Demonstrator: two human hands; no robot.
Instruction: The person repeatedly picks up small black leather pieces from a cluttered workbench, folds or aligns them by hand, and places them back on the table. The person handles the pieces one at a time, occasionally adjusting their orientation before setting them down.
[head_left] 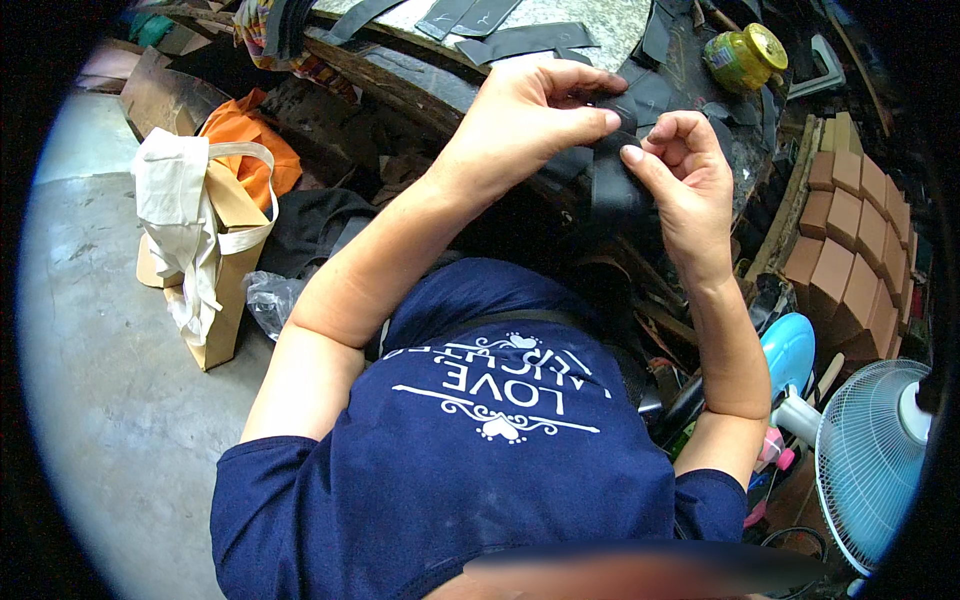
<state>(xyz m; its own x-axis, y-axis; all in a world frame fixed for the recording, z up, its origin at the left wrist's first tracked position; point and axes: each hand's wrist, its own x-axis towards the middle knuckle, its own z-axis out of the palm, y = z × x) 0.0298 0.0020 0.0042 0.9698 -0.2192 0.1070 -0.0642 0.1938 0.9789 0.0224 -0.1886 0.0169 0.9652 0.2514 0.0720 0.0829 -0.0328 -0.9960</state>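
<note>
My left hand (535,108) reaches over the work table, its thumb and fingers pinching a black leather-like strip (613,185). The strip hangs down between my two hands, over the table's near edge. My right hand (688,180) is closed, its fingers curled and its thumb tip at the strip's right edge. Whether a small piece also sits between those right fingertips is too fine to make out. Other flat black pieces (530,42) lie on a pale round slab (415,22) just beyond my left hand, some with light marks on them.
A yellow jar (745,58) stands at the far right of the table. Stacked brown blocks (850,250) and a blue-and-white fan (872,465) are on my right. On the floor at left stands a cardboard piece (232,290) draped with white cloth (178,190), beside orange fabric (255,150).
</note>
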